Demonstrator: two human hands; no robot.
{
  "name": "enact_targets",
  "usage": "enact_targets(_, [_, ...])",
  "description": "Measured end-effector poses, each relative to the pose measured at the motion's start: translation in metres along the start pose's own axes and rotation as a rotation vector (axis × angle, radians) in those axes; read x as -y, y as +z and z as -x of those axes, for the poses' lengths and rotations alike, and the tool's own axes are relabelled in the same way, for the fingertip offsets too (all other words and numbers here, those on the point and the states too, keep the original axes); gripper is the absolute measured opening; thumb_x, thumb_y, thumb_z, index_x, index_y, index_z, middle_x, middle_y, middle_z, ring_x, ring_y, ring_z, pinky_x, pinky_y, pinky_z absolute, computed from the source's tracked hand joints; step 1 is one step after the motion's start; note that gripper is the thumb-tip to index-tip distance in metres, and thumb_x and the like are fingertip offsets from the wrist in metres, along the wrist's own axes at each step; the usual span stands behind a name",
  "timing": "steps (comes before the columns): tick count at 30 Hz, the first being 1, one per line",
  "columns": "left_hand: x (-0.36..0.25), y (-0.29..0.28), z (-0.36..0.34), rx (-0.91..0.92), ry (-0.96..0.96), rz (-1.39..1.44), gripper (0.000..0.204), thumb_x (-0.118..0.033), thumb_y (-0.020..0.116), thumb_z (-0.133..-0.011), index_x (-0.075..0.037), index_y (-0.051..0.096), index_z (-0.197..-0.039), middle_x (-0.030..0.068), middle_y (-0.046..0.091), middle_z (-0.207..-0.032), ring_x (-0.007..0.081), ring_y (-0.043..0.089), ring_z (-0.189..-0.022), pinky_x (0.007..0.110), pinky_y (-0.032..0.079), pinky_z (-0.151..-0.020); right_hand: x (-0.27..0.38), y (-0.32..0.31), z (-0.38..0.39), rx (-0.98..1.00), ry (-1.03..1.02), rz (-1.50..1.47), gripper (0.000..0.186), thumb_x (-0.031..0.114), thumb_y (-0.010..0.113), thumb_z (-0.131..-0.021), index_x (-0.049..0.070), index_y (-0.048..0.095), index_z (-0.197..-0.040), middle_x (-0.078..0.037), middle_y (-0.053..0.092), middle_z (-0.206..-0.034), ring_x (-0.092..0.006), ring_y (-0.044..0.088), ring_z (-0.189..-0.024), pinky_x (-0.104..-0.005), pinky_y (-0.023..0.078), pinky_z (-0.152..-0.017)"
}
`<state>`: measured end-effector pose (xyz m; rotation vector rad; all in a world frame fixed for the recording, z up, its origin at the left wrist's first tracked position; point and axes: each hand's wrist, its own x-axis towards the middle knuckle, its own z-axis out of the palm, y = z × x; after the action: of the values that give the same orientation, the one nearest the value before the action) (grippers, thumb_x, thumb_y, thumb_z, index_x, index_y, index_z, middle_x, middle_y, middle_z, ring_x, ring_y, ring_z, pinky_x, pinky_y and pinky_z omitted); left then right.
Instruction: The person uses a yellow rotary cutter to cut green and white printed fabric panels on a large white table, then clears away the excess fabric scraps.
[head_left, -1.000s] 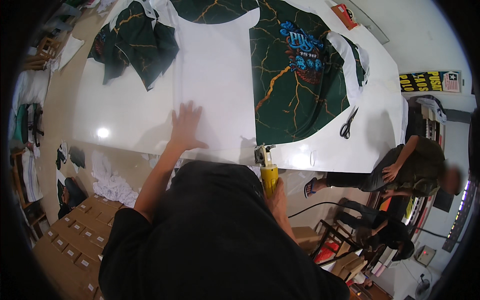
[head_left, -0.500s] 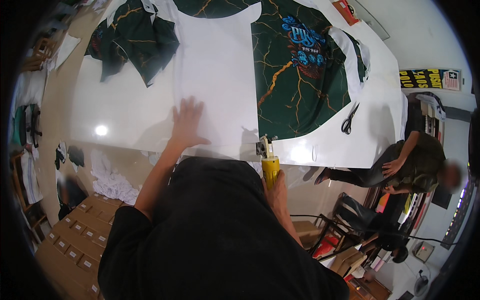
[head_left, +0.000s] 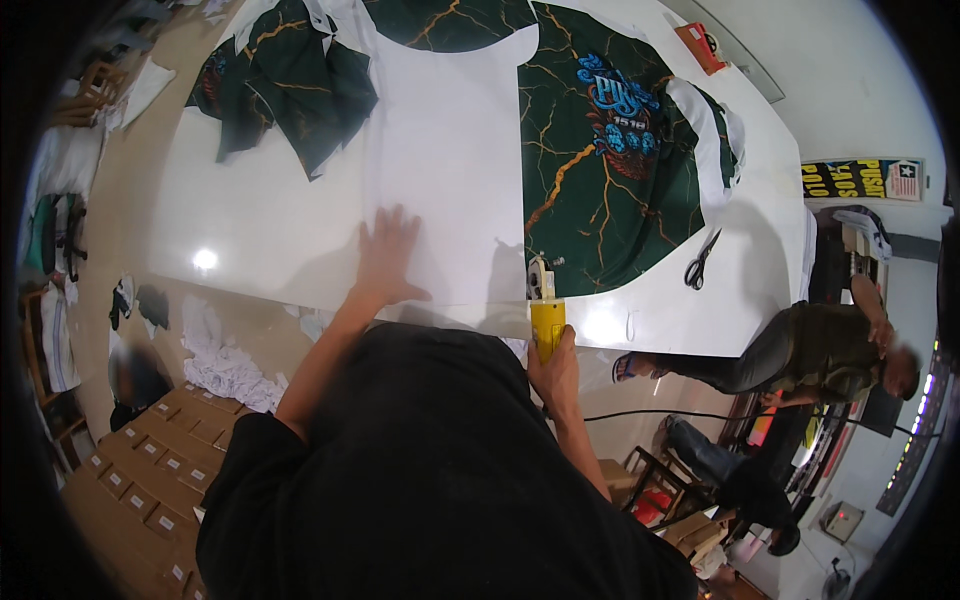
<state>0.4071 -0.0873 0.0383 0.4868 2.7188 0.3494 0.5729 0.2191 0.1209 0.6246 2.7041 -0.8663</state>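
My right hand [head_left: 556,372] is wrapped around the yellow body of an electric fabric cutter [head_left: 547,325]. The cutter's metal head rests at the near end of the straight line where white fabric [head_left: 450,160] meets dark green printed fabric [head_left: 575,225]. On the white fabric my left hand [head_left: 392,258] lies flat, fingers spread, left of the cutter. The green piece carries gold vein lines and a blue emblem. Black scissors [head_left: 702,262] lie on the table to its right. The blade's contact with the cloth is too small to make out.
The white table [head_left: 250,230] ends just before my body. A crumpled green fabric piece [head_left: 310,95] lies at far left, an orange box [head_left: 698,48] at far right. A black cable [head_left: 680,412] runs rightward. Cartons [head_left: 150,470] stand lower left; a person [head_left: 800,345] sits at right.
The cutter has moved a little forward, away from me, along the green fabric's edge. My left hand stays flat on the cloth. At right, the seated person has raised an arm.
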Motion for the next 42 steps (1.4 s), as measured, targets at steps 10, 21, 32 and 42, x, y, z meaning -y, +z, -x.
enact_targets(10, [-0.002,-0.005,0.002,0.002,0.001,0.023,0.144,-0.065,0.091,-0.056,-0.010,0.019,-0.168,0.0251,0.008,-0.173,0.0517,0.003,-0.159,0.072,0.006,-0.123,0.013,0.003,-0.034,-0.054,-0.105,0.011,0.063,0.018,0.072,-0.094,-0.009,0.035,-0.138,-0.043,0.060,-0.115,-0.0597,0.064,-0.104,-0.0562,0.055,-0.087])
enact_targets(21, [-0.004,-0.013,0.005,-0.008,0.013,0.119,0.141,-0.058,0.094,-0.055,-0.007,0.023,-0.166,0.0262,0.010,-0.173,0.0530,0.003,-0.158,0.070,0.004,-0.124,0.033,0.003,-0.081,-0.019,-0.029,0.005,0.060,0.023,0.068,-0.095,-0.006,0.035,-0.136,-0.038,0.059,-0.121,-0.0578,0.063,-0.105,-0.0583,0.054,-0.088])
enact_targets(32, [-0.006,-0.016,0.006,-0.003,-0.003,0.091,0.143,-0.062,0.092,-0.054,-0.009,0.023,-0.167,0.0256,0.010,-0.173,0.0503,0.004,-0.159,0.070,0.002,-0.124,0.059,0.001,-0.141,-0.059,-0.150,0.014,0.056,0.024,0.068,-0.094,-0.007,0.037,-0.130,-0.039,0.060,-0.117,-0.0565,0.065,-0.102,-0.0577,0.056,-0.086])
enact_targets(42, [-0.010,-0.023,0.006,0.013,-0.033,0.122,0.144,-0.062,0.093,-0.052,-0.011,0.023,-0.167,0.0226,0.012,-0.173,0.0477,0.007,-0.159,0.067,0.000,-0.126,0.089,-0.001,-0.210,-0.066,-0.200,0.030,0.057,0.027,0.066,-0.094,-0.007,0.037,-0.129,-0.039,0.062,-0.114,-0.0556,0.065,-0.102,-0.0572,0.055,-0.088])
